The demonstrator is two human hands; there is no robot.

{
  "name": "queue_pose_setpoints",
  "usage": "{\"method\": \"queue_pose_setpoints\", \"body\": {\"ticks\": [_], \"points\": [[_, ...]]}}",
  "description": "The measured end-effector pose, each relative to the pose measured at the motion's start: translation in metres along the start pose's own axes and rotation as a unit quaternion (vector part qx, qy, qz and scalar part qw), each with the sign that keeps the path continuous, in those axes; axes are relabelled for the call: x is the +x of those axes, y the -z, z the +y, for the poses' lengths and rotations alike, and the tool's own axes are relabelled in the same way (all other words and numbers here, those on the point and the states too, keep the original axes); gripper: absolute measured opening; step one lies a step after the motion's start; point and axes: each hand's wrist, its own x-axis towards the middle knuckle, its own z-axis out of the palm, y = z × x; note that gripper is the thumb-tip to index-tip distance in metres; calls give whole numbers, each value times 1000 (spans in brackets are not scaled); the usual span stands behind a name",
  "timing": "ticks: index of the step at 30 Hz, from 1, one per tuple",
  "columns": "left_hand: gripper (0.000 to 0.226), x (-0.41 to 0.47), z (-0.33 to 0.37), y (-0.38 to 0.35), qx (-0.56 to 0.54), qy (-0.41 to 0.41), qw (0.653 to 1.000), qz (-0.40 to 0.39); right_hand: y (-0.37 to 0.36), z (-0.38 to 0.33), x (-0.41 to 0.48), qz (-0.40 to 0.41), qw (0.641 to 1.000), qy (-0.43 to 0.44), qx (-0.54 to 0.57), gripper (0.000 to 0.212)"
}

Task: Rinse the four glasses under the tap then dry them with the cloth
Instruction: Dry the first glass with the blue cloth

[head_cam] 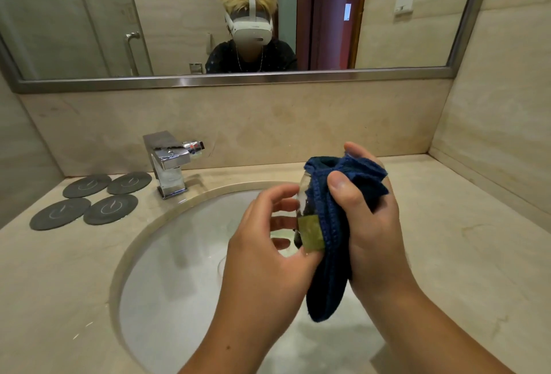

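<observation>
- One wide beige marble counter [465, 254] carries a white oval sink basin [179, 269]. Both hands work above the bowl, a sensible place, since drips fall straight in.
- Behind the basin stands a square chrome tap [168, 162], with no water seen running.
- Drying looks to be the step in hand. A dark blue knitted cloth [331, 242] wraps the right side of the glass and hangs below it. To dry well, the cloth should be pushed inside as well as round the wall, while the other hand turns the glass so no wet strip is missed. A gentle squeeze is enough on thin glass.
- At the cloth, the right hand [369, 224] has fingers and thumb curled round the bunched fabric, the thumb pressing on the front.
- Opposite, the left hand [262, 239] curls its fingers loosely round the glass, some of them showing through it, with the thumb at the lower end.
- Between the two hands sits the clear drinking glass [303, 200], tilted over the basin and half covered. Three other glasses are out of view.
- Four dark grey round coasters [86, 185] lie left of the tap, none bearing a glass.
- A yellow-green label [311, 235] marks the glass.
</observation>
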Motion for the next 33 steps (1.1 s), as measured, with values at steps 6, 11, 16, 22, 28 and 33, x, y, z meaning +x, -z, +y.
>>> {"method": "queue_pose_setpoints", "body": {"ticks": [6,11,16,22,28,33], "points": [[42,6,3,6,-45,48,998,-19,1,2,1,-38,999,-18,5,68],[35,16,-7,18,-157,138,968,-141,1,1,4,-47,990,-71,113,72],[61,19,-13,13,-121,129,981,-77,-1,4,5,-17,983,-108,151,68],[26,6,-4,1,9,25,999,-25,-1,7,7,56,984,-97,140,83],[47,7,-4,4,-18,85,993,-82,-1,7,7,50,982,-98,153,85],[49,14,-14,12,-160,167,965,-121,-1,7,8,17,966,-168,199,82]]}}
